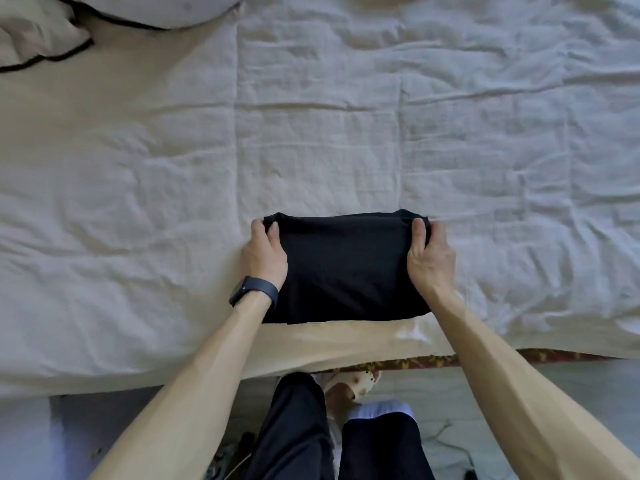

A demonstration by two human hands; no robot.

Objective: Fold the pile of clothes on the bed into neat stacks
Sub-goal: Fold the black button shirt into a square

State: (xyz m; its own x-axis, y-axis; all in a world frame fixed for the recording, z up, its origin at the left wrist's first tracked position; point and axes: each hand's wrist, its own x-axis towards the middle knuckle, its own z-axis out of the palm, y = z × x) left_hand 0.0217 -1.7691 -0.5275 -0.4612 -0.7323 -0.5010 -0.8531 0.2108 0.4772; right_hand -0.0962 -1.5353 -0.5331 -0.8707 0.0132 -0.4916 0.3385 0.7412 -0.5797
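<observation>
Pinching far corners of black garment [346, 268]: left hand [265, 256], right hand [429, 256], thumbs on top. Risk: uneven pull skews fold, layers slip.

Folded garment [346, 268] on bed [346, 133] near its front edge, a hand at each side, pillow [156, 8] far behind left
</observation>
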